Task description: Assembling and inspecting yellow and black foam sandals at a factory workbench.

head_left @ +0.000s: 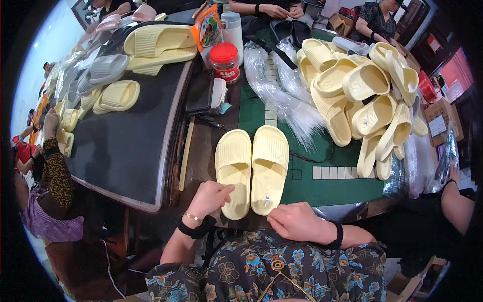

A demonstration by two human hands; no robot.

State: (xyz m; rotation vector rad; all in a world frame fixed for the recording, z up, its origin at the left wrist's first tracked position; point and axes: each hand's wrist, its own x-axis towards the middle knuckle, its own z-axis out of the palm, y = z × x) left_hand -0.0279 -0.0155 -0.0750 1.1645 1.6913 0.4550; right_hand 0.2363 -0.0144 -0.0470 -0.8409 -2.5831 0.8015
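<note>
A pair of pale yellow slippers (260, 171) lies side by side at the near edge of a green table surface (297, 178), toes pointing away. The left hand (210, 197) is over the left heel, fingers bent and narrow; the right hand (299, 221) is curled at the right heel. Whether either actually grips, I cannot tell from above. Beyond lie clear plastic sleeves (282, 103), with a slipper heap (367, 83) to the right. A red-lidded jar (224, 61) stands near a black worktop (126, 136) bearing more slippers (117, 95). Farther out, co-workers (380, 25) sit around the room, near a cardboard box (444, 118).
</note>
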